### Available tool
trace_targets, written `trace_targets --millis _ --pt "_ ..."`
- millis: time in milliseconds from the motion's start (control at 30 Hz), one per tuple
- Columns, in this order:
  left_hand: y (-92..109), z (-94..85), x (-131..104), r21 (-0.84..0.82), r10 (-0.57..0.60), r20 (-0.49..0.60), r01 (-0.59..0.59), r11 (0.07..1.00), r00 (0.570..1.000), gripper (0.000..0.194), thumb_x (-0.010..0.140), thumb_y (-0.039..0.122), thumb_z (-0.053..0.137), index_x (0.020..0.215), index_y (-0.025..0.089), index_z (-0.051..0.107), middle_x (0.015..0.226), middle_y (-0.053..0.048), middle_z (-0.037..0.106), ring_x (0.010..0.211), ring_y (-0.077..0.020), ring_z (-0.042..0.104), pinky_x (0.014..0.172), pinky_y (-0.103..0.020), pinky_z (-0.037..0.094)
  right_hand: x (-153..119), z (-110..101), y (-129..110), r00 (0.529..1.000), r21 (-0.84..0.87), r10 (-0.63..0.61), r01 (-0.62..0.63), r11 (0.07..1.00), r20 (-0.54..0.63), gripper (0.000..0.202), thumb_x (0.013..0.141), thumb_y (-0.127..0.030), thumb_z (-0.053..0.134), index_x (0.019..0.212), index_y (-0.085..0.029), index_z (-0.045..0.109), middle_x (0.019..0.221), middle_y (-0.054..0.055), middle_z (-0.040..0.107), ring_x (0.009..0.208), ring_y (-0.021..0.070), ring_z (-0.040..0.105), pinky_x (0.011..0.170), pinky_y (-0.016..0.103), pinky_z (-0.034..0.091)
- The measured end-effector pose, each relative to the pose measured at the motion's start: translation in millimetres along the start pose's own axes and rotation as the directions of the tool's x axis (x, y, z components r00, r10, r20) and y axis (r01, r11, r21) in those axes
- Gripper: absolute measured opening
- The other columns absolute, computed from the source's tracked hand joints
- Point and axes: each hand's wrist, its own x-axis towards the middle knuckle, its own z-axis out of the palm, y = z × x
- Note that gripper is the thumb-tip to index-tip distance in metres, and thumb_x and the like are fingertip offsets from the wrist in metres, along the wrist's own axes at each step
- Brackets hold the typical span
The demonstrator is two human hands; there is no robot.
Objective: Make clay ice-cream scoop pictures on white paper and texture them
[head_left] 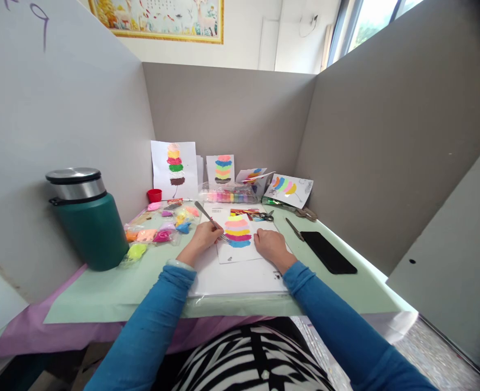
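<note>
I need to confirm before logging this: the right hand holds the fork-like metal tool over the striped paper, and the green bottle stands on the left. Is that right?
Not quite: the head view shows the left hand holding the fork-like metal tool over the striped paper. The green bottle does stand on the left.

Framed picture (162,19), window (374,26) cut by top edge; mark (230,259) on card (243,254) too tiny.

Slanted metal fork (205,212) over striped paper (243,254)
</note>
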Motion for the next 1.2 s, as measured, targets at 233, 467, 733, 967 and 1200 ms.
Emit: trace_targets --millis 233,467,733,967,1200 --pt "0.3 -2.7 2.2 0.124 -0.005 -0.089 0.016 0.992 0.996 0.017 0.078 0.019 0.054 0.080 0.013 0.070 0.057 -0.002 0.063 0.059 -0.0154 0.060 0.059 -0.023 0.041 -0.3 -0.5 -0.3 1.000 -0.008 0.008 -0.008 1.000 0.018 0.038 0.097 -0.032 0.030 0.105 -0.014 0.063 0.097 0.015 0.070 0.094 0.0251 0.066 0.079 0.034 0.044" --pt "3.1 -1.3 -1.0 0.082 0.059 0.005 -0.059 0.995 0.998 0.018 0.078 0.022 0.053 0.077 0.014 0.069 0.061 -0.003 0.066 0.059 -0.0153 0.060 0.056 -0.022 0.040 -0.9 -2.4 -0.9 1.000 -0.006 0.003 -0.003 1.000 0.016 0.037 0.097 -0.031 0.031 0.104 -0.014 0.063 0.095 0.014 0.071 0.093 0.0248 0.066 0.077 0.034 0.044" --pt "3.4 -5.3 -1.4 0.102 0.012 -0.081 -0.003 0.995 0.997 0.017 0.078 0.020 0.053 0.080 0.014 0.069 0.058 -0.001 0.064 0.060 -0.0152 0.061 0.059 -0.022 0.042 -1.1 -2.5 -1.7 1.000 -0.005 0.012 -0.012 1.000 0.025 0.037 0.097 -0.032 0.030 0.105 -0.014 0.062 0.096 0.014 0.071 0.094 0.0241 0.066 0.078 0.033 0.044" --pt "3.9 -3.5 -0.3 0.167 0.041 -0.056 -0.031 0.986 0.998 0.017 0.078 0.017 0.053 0.077 0.013 0.070 0.060 -0.004 0.066 0.063 -0.0168 0.062 0.063 -0.024 0.042 -0.4 -1.1 -0.8 1.000 0.002 0.002 -0.002 1.000 0.009 0.036 0.097 -0.031 0.031 0.102 -0.014 0.062 0.094 0.013 0.071 0.092 0.0241 0.067 0.077 0.033 0.044" --pt "4.0 -0.4 -0.6 0.051 0.042 -0.053 -0.039 0.998 0.998 0.020 0.081 0.023 0.053 0.084 0.013 0.070 0.057 -0.001 0.063 0.056 -0.0147 0.060 0.059 -0.023 0.042 -0.1 0.7 -0.2 1.000 -0.002 -0.002 0.002 1.000 0.002 0.036 0.097 -0.031 0.030 0.102 -0.014 0.062 0.095 0.013 0.071 0.092 0.0243 0.066 0.077 0.034 0.044"
